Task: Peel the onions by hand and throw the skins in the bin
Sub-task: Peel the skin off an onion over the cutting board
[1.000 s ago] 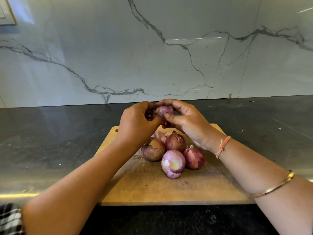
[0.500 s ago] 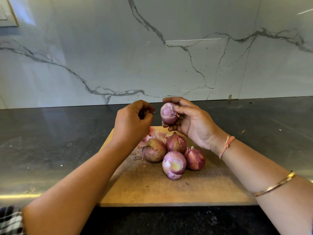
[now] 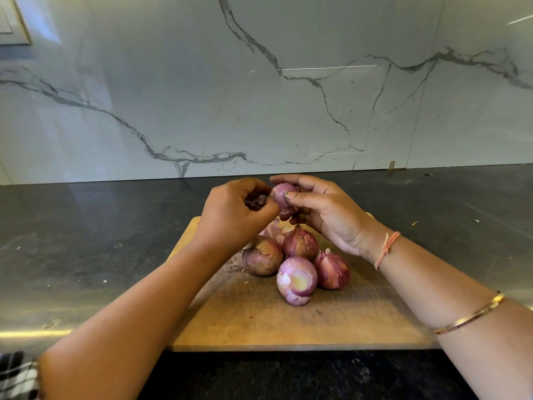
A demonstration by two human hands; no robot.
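The right grip (image 3: 326, 212) cups a partly bared onion (image 3: 284, 199); the left grip (image 3: 233, 215) pinches a scrap of skin (image 3: 257, 201) beside it. On the cutting board (image 3: 259, 327) below, one peeled onion (image 3: 297, 280) lies nearest, three unpeeled onions (image 3: 300, 242) behind. No bin shows; most work remains.

Kitchen for sure, and it looks like a home one. There's a dark grey polished stone countertop (image 3: 86, 241) backed by a white marble-look wall panel with grey veins (image 3: 173, 96). On the counter sits a worn rectangular wooden chopping board (image 3: 259, 327) with a heap of small red onions (image 3: 300, 243).
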